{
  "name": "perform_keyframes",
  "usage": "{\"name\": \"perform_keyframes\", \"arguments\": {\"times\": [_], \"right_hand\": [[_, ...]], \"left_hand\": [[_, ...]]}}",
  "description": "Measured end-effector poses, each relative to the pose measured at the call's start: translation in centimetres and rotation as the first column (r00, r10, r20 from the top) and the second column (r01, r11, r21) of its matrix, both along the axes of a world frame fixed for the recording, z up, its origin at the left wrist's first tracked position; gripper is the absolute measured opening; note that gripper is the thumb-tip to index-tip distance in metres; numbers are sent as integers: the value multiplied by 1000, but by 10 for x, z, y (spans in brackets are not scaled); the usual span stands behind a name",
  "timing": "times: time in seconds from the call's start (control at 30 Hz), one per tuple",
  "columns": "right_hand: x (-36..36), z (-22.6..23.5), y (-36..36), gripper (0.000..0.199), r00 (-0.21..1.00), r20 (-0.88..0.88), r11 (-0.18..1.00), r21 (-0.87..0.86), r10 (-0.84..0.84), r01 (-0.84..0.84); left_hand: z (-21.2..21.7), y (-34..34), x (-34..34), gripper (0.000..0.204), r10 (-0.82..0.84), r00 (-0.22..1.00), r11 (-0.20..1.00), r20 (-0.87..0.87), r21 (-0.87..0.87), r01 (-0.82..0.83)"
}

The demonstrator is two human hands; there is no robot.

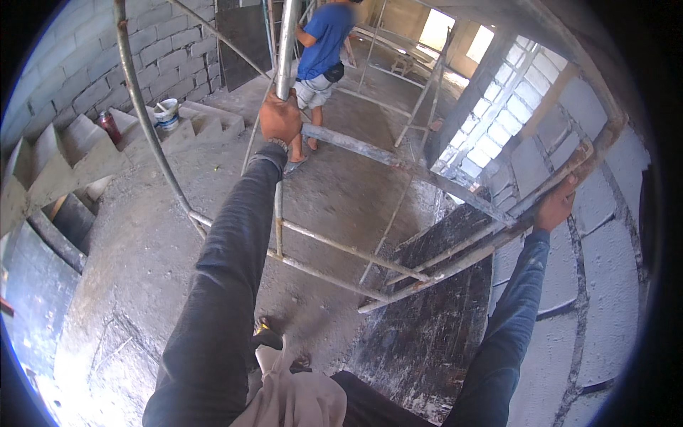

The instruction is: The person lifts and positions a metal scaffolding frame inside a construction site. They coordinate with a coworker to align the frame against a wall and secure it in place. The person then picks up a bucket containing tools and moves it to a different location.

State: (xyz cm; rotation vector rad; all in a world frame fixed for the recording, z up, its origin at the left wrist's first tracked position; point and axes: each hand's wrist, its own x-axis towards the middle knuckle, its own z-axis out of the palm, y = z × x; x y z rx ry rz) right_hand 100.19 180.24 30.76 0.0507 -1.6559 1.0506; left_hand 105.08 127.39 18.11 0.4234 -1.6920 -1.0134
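Observation:
My left hand, arm stretched forward, is wrapped round an upright metal scaffold pole. Just beside that fist, a rusty crossbar of the scaffold runs off to the right. My right hand grips a scaffold pipe close to the block wall; its fingertips are partly hidden. Lower rails of the same framework pass below and between my arms. Beneath me, part of a foot shows on the floor by a hanging light cloth.
Beyond the scaffold stands a person in a blue shirt. Concrete steps at left carry a white bucket and a red bottle. A dark, stained panel lies below the right-hand pipes, beside a grey block wall.

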Motion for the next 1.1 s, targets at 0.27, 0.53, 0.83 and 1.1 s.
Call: {"name": "perform_keyframes", "arguments": {"times": [0.27, 0.53, 0.83, 1.1], "right_hand": [[7, 2, 5, 74, 999, 6, 999, -21, -48, 48], [6, 2, -1, 77, 999, -47, 1000, -8, -6, 5], [3, 1, 4, 80, 1000, -14, 999, -26, -25, 24], [3, 1, 5, 76, 999, -32, 1000, -24, 12, -12]], "left_hand": [[8, 12, 4, 23, -127, 991, 985, -32, 113, 129], [2, 3, 1, 30, -75, 995, 996, -59, 49, 78], [4, 7, 3, 28, -67, 998, 997, -19, 46, 68], [3, 4, 1, 25, -82, 996, 995, -21, 58, 83]]}}
